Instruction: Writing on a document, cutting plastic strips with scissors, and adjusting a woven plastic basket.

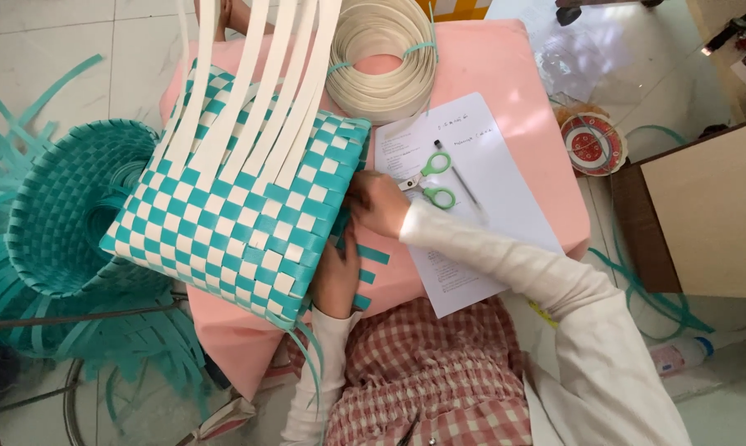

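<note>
Gripping checkered woven basket (241, 206), left hand (336, 277), right hand (377, 202), stiff plastic strips

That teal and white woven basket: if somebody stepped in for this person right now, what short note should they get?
Left hand: pressed against the side of the checked basket, by the loose teal strip ends.
Right hand: fingers at the basket's right edge.
The basket lies tilted on the pink table.
Done: the checked weave covers the visible panel.
Left: long white strips stick out unwoven at the top.
Nearby: green-handled scissors, white strip coil.
</note>
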